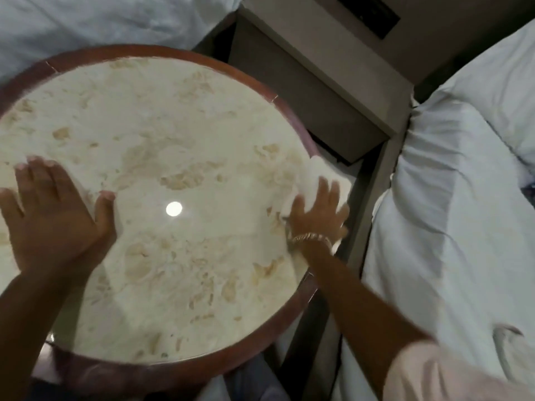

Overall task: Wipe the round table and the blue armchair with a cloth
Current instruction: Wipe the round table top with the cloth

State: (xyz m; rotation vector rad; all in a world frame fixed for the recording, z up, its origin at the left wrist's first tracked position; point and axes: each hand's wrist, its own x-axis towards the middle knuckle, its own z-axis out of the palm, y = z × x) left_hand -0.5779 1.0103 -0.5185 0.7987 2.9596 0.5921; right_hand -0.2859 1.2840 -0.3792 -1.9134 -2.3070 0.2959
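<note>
We find no readable text, label, brand or number anywhere; the dark rectangular panel on the beige nightstand is too blurred to show any lettering.

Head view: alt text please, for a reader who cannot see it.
A person's right hand presses a white cloth on the right edge of a round table, while the left hand lies flat on it; white bedding lies beside.

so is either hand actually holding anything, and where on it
The right hand presses a white cloth flat at the round table's right edge, palm over its near part. The left hand lies flat, holding nothing.
</note>
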